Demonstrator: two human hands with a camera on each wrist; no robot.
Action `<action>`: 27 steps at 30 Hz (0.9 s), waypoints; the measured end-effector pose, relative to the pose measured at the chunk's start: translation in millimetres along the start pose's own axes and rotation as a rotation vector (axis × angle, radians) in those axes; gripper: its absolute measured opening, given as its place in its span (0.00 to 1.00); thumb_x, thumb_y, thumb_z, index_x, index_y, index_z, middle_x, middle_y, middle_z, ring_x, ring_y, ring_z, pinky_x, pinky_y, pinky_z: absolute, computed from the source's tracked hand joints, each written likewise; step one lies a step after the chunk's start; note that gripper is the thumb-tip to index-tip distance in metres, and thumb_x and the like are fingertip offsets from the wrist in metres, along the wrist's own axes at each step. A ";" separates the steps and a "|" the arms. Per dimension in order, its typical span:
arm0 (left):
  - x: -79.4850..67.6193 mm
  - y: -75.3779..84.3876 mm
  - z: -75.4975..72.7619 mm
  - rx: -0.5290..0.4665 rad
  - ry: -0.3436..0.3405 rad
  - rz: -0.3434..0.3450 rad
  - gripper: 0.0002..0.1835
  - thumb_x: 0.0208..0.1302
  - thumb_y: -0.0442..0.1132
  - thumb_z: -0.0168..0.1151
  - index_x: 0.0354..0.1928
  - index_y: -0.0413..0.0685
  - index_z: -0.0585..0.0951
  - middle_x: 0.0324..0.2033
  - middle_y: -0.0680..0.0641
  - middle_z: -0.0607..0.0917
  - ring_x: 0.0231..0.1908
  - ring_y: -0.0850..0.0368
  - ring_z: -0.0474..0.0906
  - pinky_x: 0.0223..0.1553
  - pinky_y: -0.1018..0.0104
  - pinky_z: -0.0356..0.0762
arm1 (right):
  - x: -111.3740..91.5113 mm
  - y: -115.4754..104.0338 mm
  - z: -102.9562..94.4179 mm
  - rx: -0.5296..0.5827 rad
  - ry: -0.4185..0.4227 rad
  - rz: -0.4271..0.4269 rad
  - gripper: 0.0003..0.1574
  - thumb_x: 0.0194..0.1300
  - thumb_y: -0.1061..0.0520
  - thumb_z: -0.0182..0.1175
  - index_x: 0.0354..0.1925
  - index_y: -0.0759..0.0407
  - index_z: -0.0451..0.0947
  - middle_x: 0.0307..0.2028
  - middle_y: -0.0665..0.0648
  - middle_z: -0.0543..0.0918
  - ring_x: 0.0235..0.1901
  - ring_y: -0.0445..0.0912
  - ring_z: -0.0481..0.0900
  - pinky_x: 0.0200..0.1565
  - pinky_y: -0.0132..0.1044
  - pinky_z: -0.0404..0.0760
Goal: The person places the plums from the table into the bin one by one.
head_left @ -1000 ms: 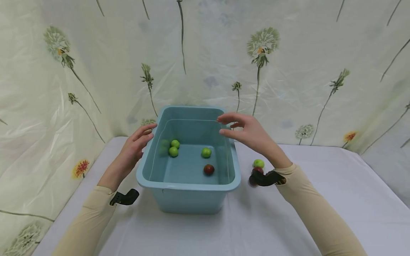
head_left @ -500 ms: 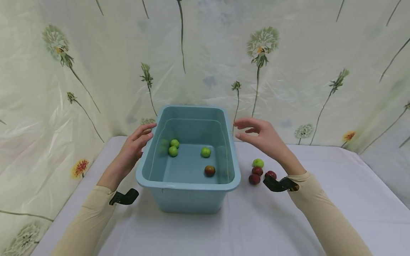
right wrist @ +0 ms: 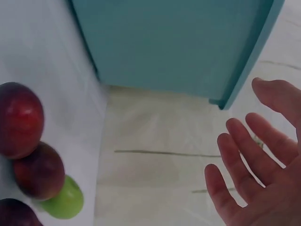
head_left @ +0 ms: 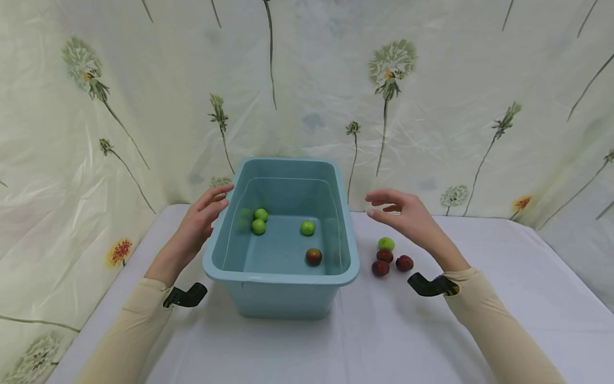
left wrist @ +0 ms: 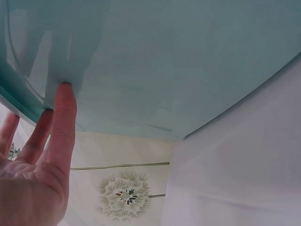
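On the white table, the left hand (head_left: 194, 226) presses straight fingers against the tub (head_left: 283, 298), steadying it, while the right hand (head_left: 408, 216) hovers empty, fingers loosely spread, above the fruit (head_left: 386, 244) right of the tub.

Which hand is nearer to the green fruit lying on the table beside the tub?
Right. The right hand hovers open just above and behind the green fruit, touching nothing. The left hand rests against the far side of the blue tub, the whole tub between it and the fruit.
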State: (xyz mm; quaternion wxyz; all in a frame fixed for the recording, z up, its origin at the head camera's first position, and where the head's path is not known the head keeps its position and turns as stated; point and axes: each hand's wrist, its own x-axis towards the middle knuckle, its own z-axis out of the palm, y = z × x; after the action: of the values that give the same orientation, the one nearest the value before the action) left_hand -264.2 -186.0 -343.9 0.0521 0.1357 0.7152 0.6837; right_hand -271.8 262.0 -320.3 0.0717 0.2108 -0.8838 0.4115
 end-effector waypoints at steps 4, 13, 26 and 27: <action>-0.9 -0.5 -0.3 -0.003 0.002 0.005 0.28 0.74 0.55 0.49 0.73 0.59 0.63 0.67 0.46 0.65 0.66 0.46 0.63 0.59 0.41 0.64 | -2.6 8.0 -1.1 -0.027 -0.027 0.011 0.26 0.67 0.51 0.64 0.61 0.57 0.75 0.55 0.56 0.80 0.54 0.52 0.77 0.55 0.53 0.74; -0.4 0.0 0.5 -0.003 -0.007 0.007 0.29 0.73 0.56 0.50 0.73 0.60 0.63 0.67 0.46 0.65 0.65 0.45 0.64 0.59 0.40 0.64 | -10.5 34.9 -3.2 -0.073 -0.029 0.049 0.25 0.68 0.48 0.63 0.60 0.56 0.76 0.54 0.56 0.81 0.53 0.52 0.77 0.54 0.51 0.73; -0.6 -0.2 1.4 -0.014 -0.009 0.009 0.29 0.73 0.55 0.49 0.73 0.59 0.63 0.67 0.46 0.64 0.66 0.44 0.62 0.60 0.38 0.62 | -20.8 68.3 -4.3 -0.148 -0.090 0.116 0.27 0.68 0.48 0.64 0.60 0.58 0.74 0.55 0.59 0.80 0.55 0.54 0.75 0.54 0.55 0.74; -0.7 -0.1 1.5 -0.014 -0.009 0.008 0.29 0.73 0.55 0.49 0.73 0.59 0.63 0.67 0.46 0.64 0.66 0.45 0.63 0.60 0.39 0.62 | -21.5 70.8 -4.1 -0.151 -0.097 0.123 0.27 0.68 0.48 0.64 0.61 0.58 0.74 0.55 0.60 0.80 0.55 0.55 0.75 0.54 0.55 0.74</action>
State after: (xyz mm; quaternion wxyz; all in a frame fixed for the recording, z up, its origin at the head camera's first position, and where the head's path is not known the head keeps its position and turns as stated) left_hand -263.2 -184.7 -344.2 0.0535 0.1411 0.7096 0.6883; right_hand -283.2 312.4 -373.4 0.0192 0.1695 -0.9260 0.3367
